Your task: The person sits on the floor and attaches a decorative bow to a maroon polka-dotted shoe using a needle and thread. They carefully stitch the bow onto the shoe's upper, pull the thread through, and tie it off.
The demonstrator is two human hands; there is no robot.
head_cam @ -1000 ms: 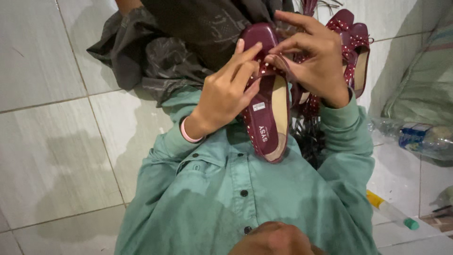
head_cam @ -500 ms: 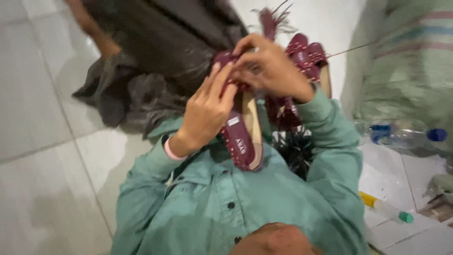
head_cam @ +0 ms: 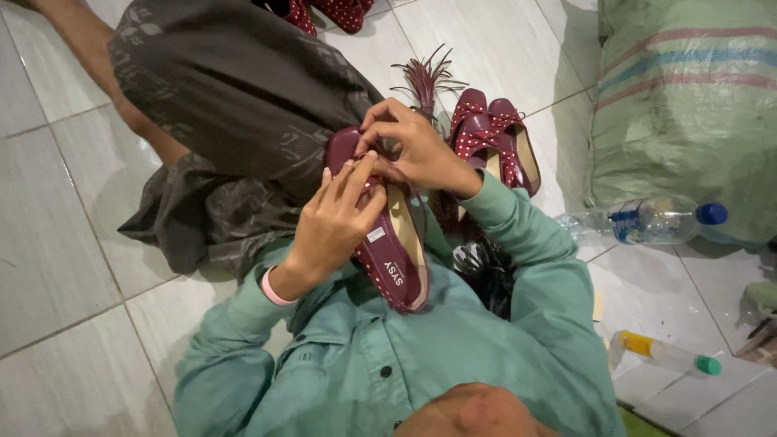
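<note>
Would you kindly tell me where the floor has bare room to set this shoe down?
Bare tiles lie left of the grey trousers. Another free patch sits between the tassel and the green sack. It is crowded by the shoe pair, water bottle and glue bottle.

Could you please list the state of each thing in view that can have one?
Left hand: gripping the maroon shoe.
Right hand: fingers pinched at the shoe's toe.
Maroon shoe: held up, insole showing.
Water bottle: lying down, blue cap on.
Small bottle: lying down, green cap on.
</note>
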